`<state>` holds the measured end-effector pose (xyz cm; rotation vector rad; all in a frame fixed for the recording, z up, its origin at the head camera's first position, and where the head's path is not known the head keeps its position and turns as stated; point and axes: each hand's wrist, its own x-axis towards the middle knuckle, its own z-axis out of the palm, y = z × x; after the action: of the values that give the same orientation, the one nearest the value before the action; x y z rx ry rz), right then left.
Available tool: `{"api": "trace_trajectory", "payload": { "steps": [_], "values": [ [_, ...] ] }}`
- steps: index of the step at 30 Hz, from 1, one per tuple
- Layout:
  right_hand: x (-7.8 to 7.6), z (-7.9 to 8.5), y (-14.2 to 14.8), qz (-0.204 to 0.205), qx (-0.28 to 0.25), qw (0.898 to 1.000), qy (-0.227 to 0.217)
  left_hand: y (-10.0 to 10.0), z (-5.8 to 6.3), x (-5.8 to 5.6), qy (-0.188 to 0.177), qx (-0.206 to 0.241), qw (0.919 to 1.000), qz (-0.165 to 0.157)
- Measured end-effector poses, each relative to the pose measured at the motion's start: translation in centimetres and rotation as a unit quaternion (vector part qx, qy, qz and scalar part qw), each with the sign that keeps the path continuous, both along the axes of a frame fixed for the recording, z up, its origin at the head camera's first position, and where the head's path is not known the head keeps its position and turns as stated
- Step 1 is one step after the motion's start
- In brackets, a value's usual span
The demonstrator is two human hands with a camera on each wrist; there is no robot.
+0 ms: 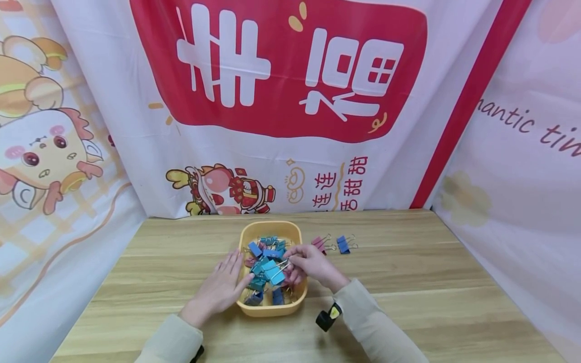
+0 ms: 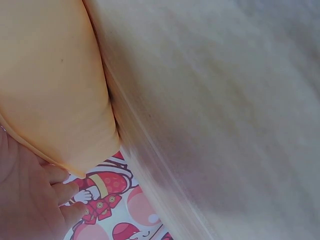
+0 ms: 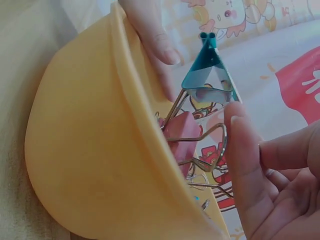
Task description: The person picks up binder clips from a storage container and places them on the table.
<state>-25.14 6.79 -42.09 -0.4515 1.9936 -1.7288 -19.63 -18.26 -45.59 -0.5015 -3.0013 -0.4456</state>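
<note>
A light-blue binder clip [image 1: 274, 273], teal in the right wrist view, is held within the outline of a yellow tray [image 1: 271, 311]; it has a smooth, glossy sheet body, triangular in end profile, with two rolled lips and bright wire handles. The right hand [image 1: 314, 263] pinches the wire end between thumb and finger, the remaining fingers bent. In the head view the long axis of body and wire runs obliquely, the body toward the lower left, the wire toward the upper right; in the right wrist view the lips point upward. Contact with the blue, teal and pink clips [image 1: 272, 253] heaped beneath cannot be determined. The left hand [image 1: 219, 288] lies spread along the left wall, fingers extended, thumb over the rim, grasping no clip. The rounded rim encloses the heap. Beyond it, the counter [image 1: 150, 282] extends broadly left and right; a pink clip [image 1: 320, 244] and a blue clip [image 1: 343, 245] lie to the right, near the right hand, and a printed curtain [image 1: 399, 166] borders the far edge.
</note>
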Motion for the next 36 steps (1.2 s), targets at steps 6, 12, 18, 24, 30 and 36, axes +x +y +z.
{"api": "trace_trajectory", "payload": {
  "steps": [6,12,18,24,30,36],
  "values": [
    [-0.11,0.09,0.12,-0.002,-0.021,1.0,-0.006,-0.01,-0.02,-0.04,0.002,-0.002,1.0,0.0],
    [-0.09,0.28,0.04,-0.011,-0.027,1.0,-0.002,0.03,-0.09,-0.14,0.003,-0.002,1.0,0.001],
    [-0.09,0.35,0.06,-0.023,-0.035,0.999,-0.006,0.06,0.04,-0.06,-0.003,0.003,1.0,0.004],
    [-0.14,0.31,0.16,-0.026,-0.079,0.996,-0.027,0.04,0.09,0.0,-0.004,-0.003,1.0,0.003],
    [-0.15,0.15,0.26,-0.033,-0.081,0.996,-0.025,0.07,0.11,0.07,-0.002,0.001,1.0,0.002],
    [-0.43,0.17,0.63,-0.047,-0.079,0.996,-0.012,0.12,0.14,0.08,-0.002,0.0,1.0,0.004]
  ]
}}
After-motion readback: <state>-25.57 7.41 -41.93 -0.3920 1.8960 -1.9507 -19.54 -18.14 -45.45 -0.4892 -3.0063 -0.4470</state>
